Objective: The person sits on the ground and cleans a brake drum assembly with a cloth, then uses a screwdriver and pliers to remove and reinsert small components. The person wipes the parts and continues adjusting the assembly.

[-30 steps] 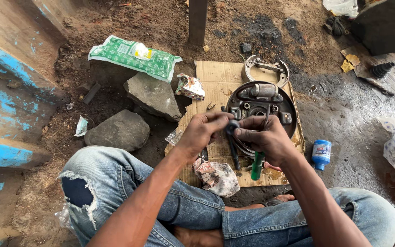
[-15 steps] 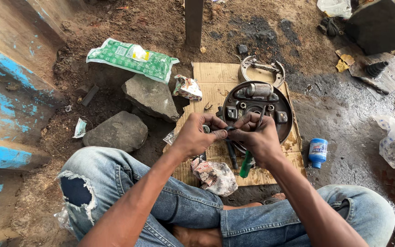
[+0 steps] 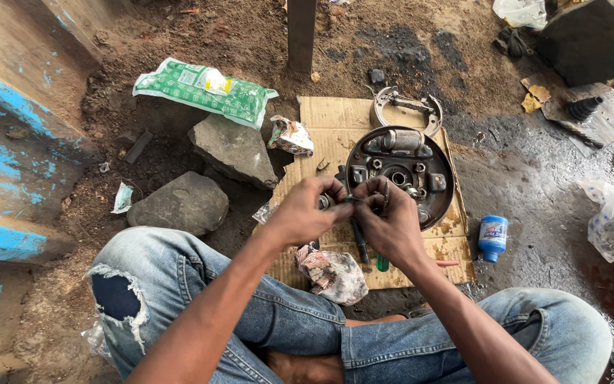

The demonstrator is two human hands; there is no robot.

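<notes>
Both hands meet just in front of the round, dark, greasy metal brake backing plate, which lies flat on a sheet of brown cardboard on the dirt floor. The left hand and right hand are each closed, fingertips pinched on one small dark metal part held between them; its exact form is too small to tell. A second earlier the hands were lower and nearer the body; they now sit higher, close to the plate's near edge, and the pinch is tighter. Judgement: the small part is being worked or assembled in the fingers rather than fitted on the plate.

A green-handled screwdriver lies on the cardboard beneath the right hand, untouched. A pair of curved grey metal brake shoes rests at the far edge of the cardboard, just beyond the plate. A small blue plastic bottle stands right of the cardboard. A crumpled rag lies near the knees. Two grey stones and a green printed plastic bag lie to the left.
</notes>
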